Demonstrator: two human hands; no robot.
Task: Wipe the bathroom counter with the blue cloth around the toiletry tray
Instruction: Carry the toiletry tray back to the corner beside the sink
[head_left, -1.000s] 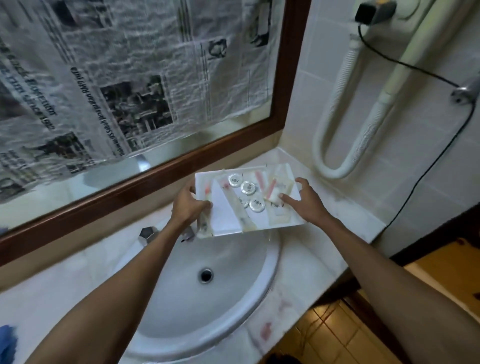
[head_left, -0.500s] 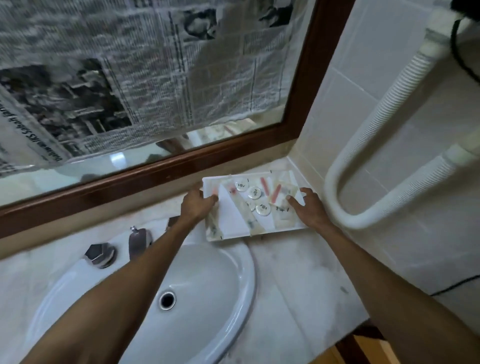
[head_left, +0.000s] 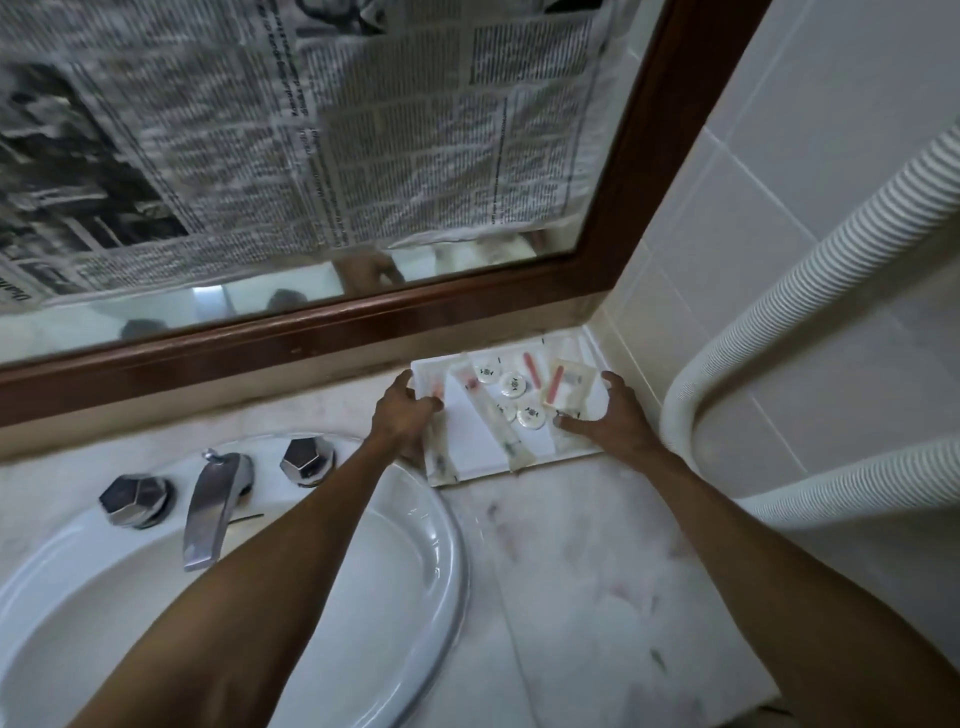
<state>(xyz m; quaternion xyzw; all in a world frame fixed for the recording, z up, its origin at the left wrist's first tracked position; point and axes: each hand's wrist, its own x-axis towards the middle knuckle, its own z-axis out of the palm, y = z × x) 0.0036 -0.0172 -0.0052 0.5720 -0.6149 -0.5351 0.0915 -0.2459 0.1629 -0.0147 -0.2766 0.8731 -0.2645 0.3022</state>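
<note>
Basically both hands clamped on the toiletry tray (head_left: 480, 449), one per short end. Left hand (head_left: 402, 415) grips the 9 o'clock edge, thumb over the rim, fingers under/around. Right hand (head_left: 613, 415) holds the 3 o'clock end, fingertips curled onto the tray floor, thumb up by the far corner. Hands well apart, tray between them.

Why 2-hand grip: my read is the tray carries loose stuff – round white caps (head_left: 511, 384), pink-tipped sachets (head_left: 558, 382), a long clear-wrapped item (head_left: 493, 415) – so end holds keep it level, nothing slides off.

Tray sits in the far right corner of the counter (head_left: 571, 571), roughly 1 o'clock from frame centre, back edge just beside the mirror frame (head_left: 363, 322), right end near the tiled wall (head_left: 727, 234). Can't tell if it's fully resting or a touch lifted. Near-left corner is just beside, maybe overlapping, the sink rim (head_left: 452, 545).

Orientation: rectangular, long axis runs approx 9-to-3, slightly skewed so the right end points toward 2 o'clock, about parallel w/ the mirror. Open side up, near flat.

Blue cloth not in view. Faucet (head_left: 213, 504) at 9 o'clock of the tray, corrugated hose (head_left: 779, 322) at 3 o'clock on the wall.
</note>
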